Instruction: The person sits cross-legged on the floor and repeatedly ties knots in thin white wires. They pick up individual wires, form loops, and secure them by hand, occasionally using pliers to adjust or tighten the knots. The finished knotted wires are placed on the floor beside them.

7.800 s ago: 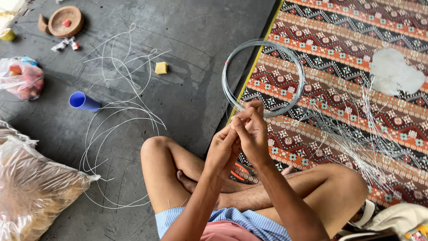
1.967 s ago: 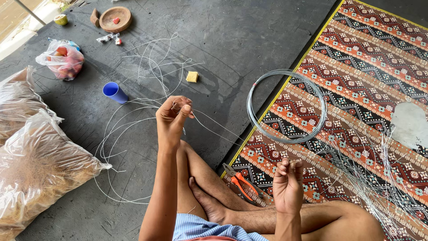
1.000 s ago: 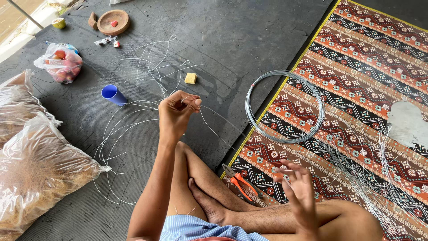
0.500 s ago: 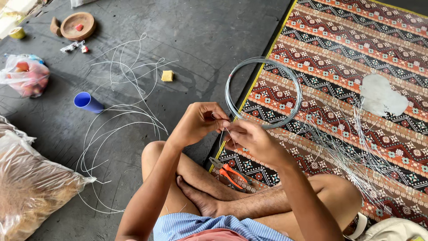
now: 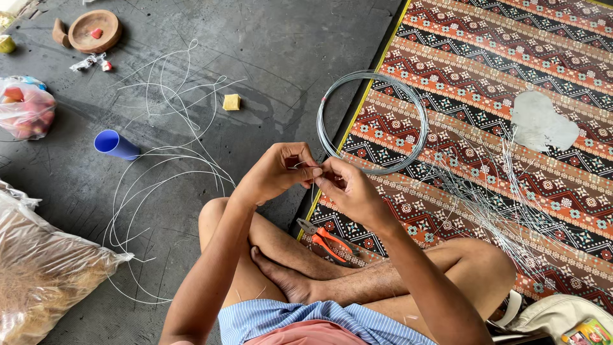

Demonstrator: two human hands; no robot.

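My left hand [image 5: 278,171] and my right hand [image 5: 348,190] meet in front of me, fingertips pinched together on a thin grey wire [image 5: 311,171]. I sit cross-legged at the edge of a patterned mat [image 5: 485,83]. Just beyond my hands lies a round coil of grey wire [image 5: 372,121]. Orange-handled pliers [image 5: 322,237] rest on the mat beside my leg. Loose loops of wire [image 5: 166,172] sprawl on the dark floor to my left, and several straight cut wires [image 5: 504,204] lie on the mat to my right.
A blue cup [image 5: 115,144] lies on its side on the floor. A small yellow block [image 5: 231,101], a round wooden dish [image 5: 94,30], a bag of fruit [image 5: 24,108] and a large clear sack [image 5: 38,268] sit to the left. A grey patch [image 5: 543,121] marks the mat.
My left hand came in from over the loose wire on the floor and my right hand rose from near my leg. Both now meet and pinch the wire.
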